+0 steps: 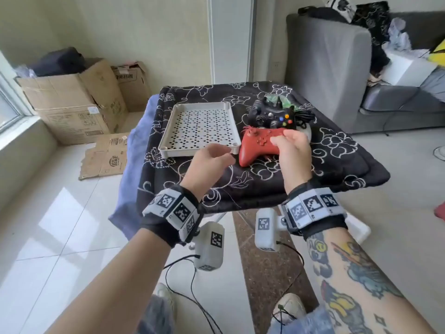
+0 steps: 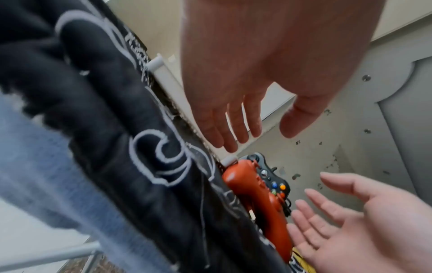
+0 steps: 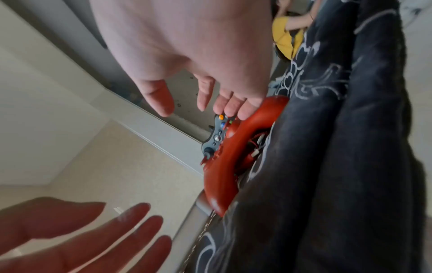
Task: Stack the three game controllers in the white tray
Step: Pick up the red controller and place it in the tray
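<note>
The white tray is a shallow rectangle of hard plastic with a low rim, round corner posts and a floor pierced by rows of small diamond holes; nothing lies in it. It sits on the tabletop, which is draped in a thick black quilted cloth stitched with pale looping flower outlines, over a blue sheet hanging at the 9 o'clock edge.

Just beside the tray's 3 o'clock side lies the red controller, glossy moulded plastic with two curved grips. At its 12 o'clock, close behind, sits the black controller with coloured face buttons and a dark cable bunched at its 3 o'clock. A green patterned piece shows behind that, too hidden to name.

The right hand reaches over the red controller's right grip, fingers spread and loosely bent; the wrist view shows fingertips at the shell, but a firm grasp cannot be told. The left hand hovers at the tray's near right corner, fingers relaxed and apart, holding nothing.

Around stand cardboard boxes at 10 o'clock, a grey sofa at 2 o'clock, and pale glossy floor tiles.
</note>
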### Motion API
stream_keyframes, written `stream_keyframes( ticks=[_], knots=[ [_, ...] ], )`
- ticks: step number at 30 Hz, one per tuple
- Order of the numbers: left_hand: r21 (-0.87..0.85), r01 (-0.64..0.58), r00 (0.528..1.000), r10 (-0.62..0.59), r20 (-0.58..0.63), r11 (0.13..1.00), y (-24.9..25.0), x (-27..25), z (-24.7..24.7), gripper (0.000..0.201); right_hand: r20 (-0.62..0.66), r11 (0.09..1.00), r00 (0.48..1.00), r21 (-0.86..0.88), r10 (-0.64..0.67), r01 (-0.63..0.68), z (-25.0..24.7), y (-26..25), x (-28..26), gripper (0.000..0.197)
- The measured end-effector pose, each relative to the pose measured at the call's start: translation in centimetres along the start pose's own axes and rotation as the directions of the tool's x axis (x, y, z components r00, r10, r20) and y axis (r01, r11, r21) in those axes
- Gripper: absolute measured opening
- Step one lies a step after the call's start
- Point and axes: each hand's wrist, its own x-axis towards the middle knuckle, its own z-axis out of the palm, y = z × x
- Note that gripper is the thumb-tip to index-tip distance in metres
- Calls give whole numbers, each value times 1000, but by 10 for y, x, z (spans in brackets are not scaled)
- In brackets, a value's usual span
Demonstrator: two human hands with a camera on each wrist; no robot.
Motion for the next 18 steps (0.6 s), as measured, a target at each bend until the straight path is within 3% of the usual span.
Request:
stream_keyframes(
  ticks=[4, 9, 15, 18],
  knots=[
    [94, -43, 998, 38, 51, 995, -7, 12, 10, 42, -74, 988, 996, -147, -58, 47, -2, 7, 20, 45],
    [149, -53, 991, 34, 126, 987, -11, 20, 24, 18, -139, 967, 990, -252, -11, -25, -4, 18, 39, 59],
    [86, 11, 986, -26, 166, 996, -6, 23, 31, 59, -107, 971, 985, -182, 138, -155, -4, 21, 38, 87],
    [34, 35, 987, -40, 153, 999, -5, 23, 32, 61, -96, 967, 979, -170, 177, -191, -5, 17, 36, 88]
  ],
)
